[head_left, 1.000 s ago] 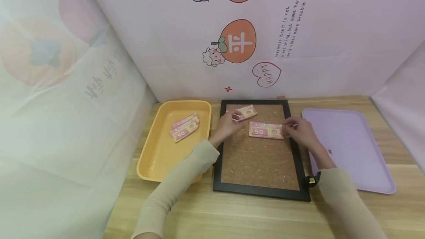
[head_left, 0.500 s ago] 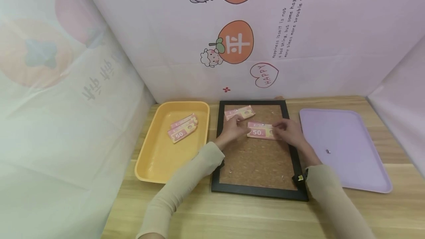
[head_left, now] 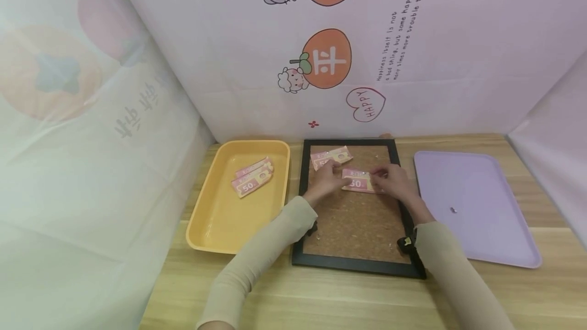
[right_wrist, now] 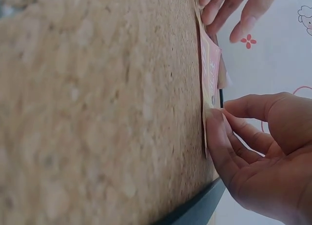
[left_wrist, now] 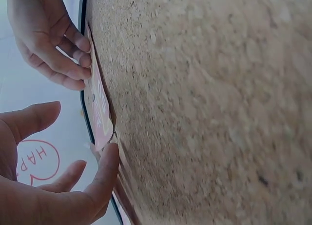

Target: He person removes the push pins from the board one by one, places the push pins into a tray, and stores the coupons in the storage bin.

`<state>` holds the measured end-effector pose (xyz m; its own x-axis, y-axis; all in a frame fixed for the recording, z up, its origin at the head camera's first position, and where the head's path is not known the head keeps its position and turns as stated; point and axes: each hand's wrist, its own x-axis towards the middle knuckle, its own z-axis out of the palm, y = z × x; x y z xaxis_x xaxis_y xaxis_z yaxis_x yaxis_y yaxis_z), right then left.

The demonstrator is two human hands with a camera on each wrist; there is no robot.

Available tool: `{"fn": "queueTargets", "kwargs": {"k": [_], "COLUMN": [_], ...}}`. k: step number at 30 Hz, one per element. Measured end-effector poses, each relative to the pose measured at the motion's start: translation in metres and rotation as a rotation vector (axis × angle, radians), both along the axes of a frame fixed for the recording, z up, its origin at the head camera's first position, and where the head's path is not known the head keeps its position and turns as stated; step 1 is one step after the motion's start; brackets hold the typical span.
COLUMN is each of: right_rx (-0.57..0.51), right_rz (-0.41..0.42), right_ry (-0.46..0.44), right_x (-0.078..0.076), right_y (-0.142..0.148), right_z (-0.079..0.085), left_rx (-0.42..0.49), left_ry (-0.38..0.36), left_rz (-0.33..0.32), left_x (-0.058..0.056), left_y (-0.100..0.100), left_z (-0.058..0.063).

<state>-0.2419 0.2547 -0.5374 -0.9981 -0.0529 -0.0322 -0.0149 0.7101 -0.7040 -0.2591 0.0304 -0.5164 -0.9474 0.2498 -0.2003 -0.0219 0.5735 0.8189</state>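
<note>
A pink and yellow coupon marked 50 [head_left: 356, 183] lies on the framed cork board [head_left: 357, 228], with a small pin at its upper edge. My left hand [head_left: 326, 181] touches the coupon's left end; in the left wrist view the thumb stands apart from the index finger [left_wrist: 105, 173]. At the coupon's right part, my right hand [head_left: 395, 183] rests its thumb and fingertips on the paper. The right wrist view has that thumb [right_wrist: 217, 132] against the coupon [right_wrist: 209, 69]. Above left, a second coupon [head_left: 339, 155] lies tilted, partly covered by the left hand.
At left stands a yellow tray [head_left: 220, 223] holding overlapping coupons [head_left: 252, 180]. A purple tray [head_left: 477, 182] at right has a small shiny piece [head_left: 453, 210] in it. Small pins show near the board's lower corners. A printed cloth [head_left: 229, 65] rises behind the wooden table [head_left: 275, 294].
My right hand has slid left along the coupon from its right end. My left hand has moved from the upper coupon down and right to the lower coupon's left end.
</note>
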Motion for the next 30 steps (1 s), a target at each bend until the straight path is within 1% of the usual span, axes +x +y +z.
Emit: {"fn": "queueTargets", "kwargs": {"k": [4,8,11,14,18,21,27,30], "right_rx": [0.014,0.014,0.025,0.031,0.022,0.032,0.042,0.044], "right_rz": [-0.001,0.0,-0.01,-0.027,-0.037,-0.038,-0.055,-0.071], "right_ry": [0.005,-0.013,-0.031,-0.047,-0.052,-0.046,-0.063,-0.053], "right_x": [-0.002,-0.004,-0.005,-0.007,-0.01,-0.014,-0.018,-0.019], "right_y": [-0.002,-0.005,-0.008,-0.009,-0.009,-0.008,-0.01,-0.011], "right_z": [-0.001,0.0,0.002,0.003,-0.001,-0.005,-0.008,-0.008], "left_rx": [0.005,-0.002,0.021,0.067,0.1,0.099,0.1,0.098], "left_ry": [0.006,-0.011,-0.032,-0.043,-0.037,-0.028,-0.022,-0.025], "left_rz": [0.007,0.027,0.034,0.032,0.039,0.048,0.091,0.116], "left_x": [0.002,0.002,0.002,0.002,0.003,0.004,0.004,0.003], "left_y": [0.004,0.008,0.011,0.012,0.015,0.017,0.023,0.026], "left_z": [-0.001,-0.002,-0.003,-0.004,-0.005,-0.006,-0.007,-0.008]}}
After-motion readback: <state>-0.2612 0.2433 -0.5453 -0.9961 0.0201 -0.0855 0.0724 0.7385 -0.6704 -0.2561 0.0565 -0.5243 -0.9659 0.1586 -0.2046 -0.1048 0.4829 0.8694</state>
